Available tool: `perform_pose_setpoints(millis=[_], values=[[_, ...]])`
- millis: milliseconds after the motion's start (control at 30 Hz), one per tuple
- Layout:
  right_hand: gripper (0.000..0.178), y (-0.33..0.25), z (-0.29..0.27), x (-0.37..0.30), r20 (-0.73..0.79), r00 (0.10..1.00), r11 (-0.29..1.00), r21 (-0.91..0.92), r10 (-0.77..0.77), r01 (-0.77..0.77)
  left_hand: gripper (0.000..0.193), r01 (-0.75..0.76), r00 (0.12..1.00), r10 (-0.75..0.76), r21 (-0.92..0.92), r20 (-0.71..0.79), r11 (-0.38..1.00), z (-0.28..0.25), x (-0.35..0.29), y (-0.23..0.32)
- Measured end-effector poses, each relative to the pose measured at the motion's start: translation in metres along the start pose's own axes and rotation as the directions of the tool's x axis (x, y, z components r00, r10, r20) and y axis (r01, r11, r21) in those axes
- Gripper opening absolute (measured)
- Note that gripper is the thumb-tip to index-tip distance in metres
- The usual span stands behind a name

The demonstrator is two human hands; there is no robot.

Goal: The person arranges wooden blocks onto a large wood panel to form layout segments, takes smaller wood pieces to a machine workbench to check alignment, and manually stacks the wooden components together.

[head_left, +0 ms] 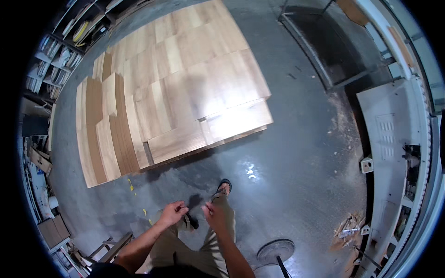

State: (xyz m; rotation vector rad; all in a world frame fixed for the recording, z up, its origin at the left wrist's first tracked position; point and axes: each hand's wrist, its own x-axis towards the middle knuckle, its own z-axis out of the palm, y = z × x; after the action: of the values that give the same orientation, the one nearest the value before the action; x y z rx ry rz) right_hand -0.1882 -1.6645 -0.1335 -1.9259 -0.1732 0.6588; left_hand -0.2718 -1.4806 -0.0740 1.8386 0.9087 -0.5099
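Grey workshop floor [301, 176], stacked wooden panels [171, 69]

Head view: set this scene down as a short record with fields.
Left hand: fingers curled, nothing visibly held
Right hand: fingers bent, nothing visibly held
Nearest work: pale wood boards, stacked ahead, apart from both hands
Floor: grey, with patches of glare
Person's right: white metal housing; closer in, round base with dark pole
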Motion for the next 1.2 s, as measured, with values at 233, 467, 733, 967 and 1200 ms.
perform_pose_setpoints(millis=[233,467,733,967,1200], values=[[0.021,0.008,-0.215,-0.103,-0.268,0.828,0.838,0.401,0.493,-0.369,0.025,0.377,0.925,-0.372,-0.298,0.078,0.877,-0.011,0.049,0.056],[0.015,-0.052,-0.422,-0.073,-0.569,0.515,0.738,0.642,0.641,-0.208,0.028,0.297,0.954,-0.209,-0.563,0.217,0.772,0.006,0.109,0.186],[0.020,-0.142,-0.568,0.127,-0.588,0.642,0.820,0.561,0.492,-0.115,0.024,0.421,0.896,-0.282,-0.454,0.342,0.786,0.041,0.207,0.305],[0.025,-0.213,-0.702,0.283,-0.562,0.711,0.874,0.462,0.421,-0.153,0.020,0.439,0.897,-0.397,-0.505,0.195,0.743,0.050,0.345,0.454],[0.024,-0.316,-0.859,0.445,-0.736,0.637,0.826,0.494,0.231,0.271,0.022,-0.133,0.945,0.257,-0.481,0.200,0.866,0.056,0.417,0.814]])
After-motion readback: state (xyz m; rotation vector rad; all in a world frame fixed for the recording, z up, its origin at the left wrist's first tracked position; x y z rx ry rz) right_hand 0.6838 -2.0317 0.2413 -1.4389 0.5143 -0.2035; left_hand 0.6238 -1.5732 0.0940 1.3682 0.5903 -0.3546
